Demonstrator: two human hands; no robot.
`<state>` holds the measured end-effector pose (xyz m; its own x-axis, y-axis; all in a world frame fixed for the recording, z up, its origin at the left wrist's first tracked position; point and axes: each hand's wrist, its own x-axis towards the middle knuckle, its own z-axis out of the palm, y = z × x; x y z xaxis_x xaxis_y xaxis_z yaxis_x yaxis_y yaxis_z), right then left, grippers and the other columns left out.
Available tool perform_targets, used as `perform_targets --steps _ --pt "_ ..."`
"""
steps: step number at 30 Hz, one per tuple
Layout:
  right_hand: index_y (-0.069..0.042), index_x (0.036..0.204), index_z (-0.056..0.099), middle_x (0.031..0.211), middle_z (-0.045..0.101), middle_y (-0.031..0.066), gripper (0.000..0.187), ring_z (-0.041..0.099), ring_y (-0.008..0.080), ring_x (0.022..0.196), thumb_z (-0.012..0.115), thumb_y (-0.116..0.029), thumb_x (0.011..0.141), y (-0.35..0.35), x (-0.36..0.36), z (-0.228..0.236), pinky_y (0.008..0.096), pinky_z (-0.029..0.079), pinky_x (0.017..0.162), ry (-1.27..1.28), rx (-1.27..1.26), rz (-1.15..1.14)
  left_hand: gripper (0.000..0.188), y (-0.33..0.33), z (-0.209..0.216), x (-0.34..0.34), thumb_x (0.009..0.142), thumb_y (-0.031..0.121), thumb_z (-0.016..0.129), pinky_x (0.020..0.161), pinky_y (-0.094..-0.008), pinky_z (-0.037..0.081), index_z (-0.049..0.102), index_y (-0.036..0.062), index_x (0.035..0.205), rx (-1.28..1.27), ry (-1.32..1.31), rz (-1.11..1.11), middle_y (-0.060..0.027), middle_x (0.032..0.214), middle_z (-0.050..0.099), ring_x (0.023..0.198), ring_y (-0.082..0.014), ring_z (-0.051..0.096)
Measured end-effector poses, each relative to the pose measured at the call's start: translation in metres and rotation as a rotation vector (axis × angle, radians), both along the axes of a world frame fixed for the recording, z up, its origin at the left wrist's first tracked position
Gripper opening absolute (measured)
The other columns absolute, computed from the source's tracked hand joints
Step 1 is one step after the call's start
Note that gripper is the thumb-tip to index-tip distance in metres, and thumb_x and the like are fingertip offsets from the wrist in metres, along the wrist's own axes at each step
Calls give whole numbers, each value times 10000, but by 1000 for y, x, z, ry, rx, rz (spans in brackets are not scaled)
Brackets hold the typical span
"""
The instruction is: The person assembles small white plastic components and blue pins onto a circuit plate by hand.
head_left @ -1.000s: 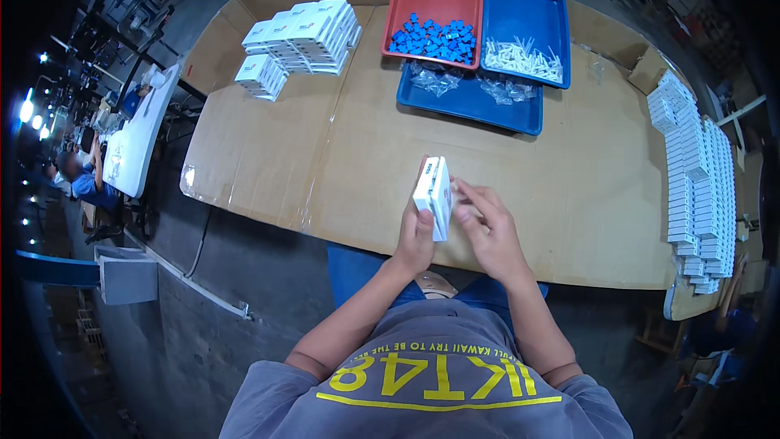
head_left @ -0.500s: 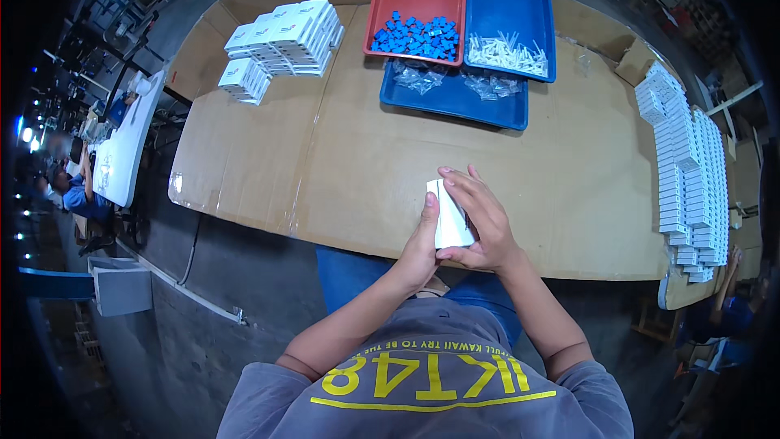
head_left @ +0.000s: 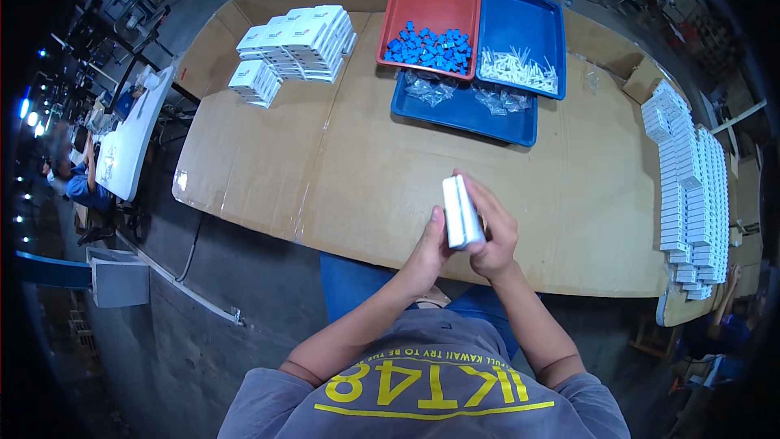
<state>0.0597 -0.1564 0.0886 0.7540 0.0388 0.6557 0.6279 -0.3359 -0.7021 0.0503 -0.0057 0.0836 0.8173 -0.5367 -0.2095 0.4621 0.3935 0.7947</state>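
Note:
A small white box (head_left: 455,213) is between my two hands, above the front part of the cardboard-covered table (head_left: 366,187). Its narrow side faces up, and a dark lengthwise line splits it. My left hand (head_left: 426,257) presses the box's left side near the lower end, its thumb pointing up along it. On the other side my right hand (head_left: 497,232) is curled round the box, with the fingers reaching toward the far end. The right fingertips are partly hidden behind the box.
A red tray (head_left: 431,4) holds blue pieces; a blue tray (head_left: 522,20) holds white sticks. A lower blue tray (head_left: 463,122) holds clear bags. White boxes are stacked at back left (head_left: 296,41) and right (head_left: 686,171). A person (head_left: 81,183) sits far left.
The box has turned so that its narrow, split side shows instead of a broad white face. My right fingers have moved off its top to the right side.

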Motion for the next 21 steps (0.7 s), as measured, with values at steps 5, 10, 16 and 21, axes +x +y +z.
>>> perform_targets --steps 5,10,16,21 --pt "119 1461 531 1557 491 275 886 491 353 1450 340 -658 1081 23 -13 0 423 390 1190 438 600 41 723 -1 -10 10 1143 381 414 1217 -415 333 134 -44 1656 273 -635 130 -189 1593 357 1480 -298 402" --pt "22 1504 544 1605 455 244 502 442 355 1496 548 -227 1068 13 -13 -1 427 357 1217 442 187 39 658 5 -18 14 1155 364 406 1183 -348 366 176 45 1682 102 -211 279 -145 1572 430 1435 -214 438" --pt "9 1436 616 1496 573 256 558 597 392 1359 720 -65 894 10 -17 -17 436 488 1119 308 -129 31 637 6 -28 21 1161 441 330 1134 -338 412 234 64 1666 148 -91 290 -112 1486 498 1343 -186 510" --pt "49 1381 639 1388 651 267 474 690 411 1215 701 -88 931 16 -12 -32 426 578 996 156 -299 -49 636 7 -26 18 1157 486 333 1085 -342 417 296 34 1604 183 28 261 -99 1332 526 1216 -174 517"
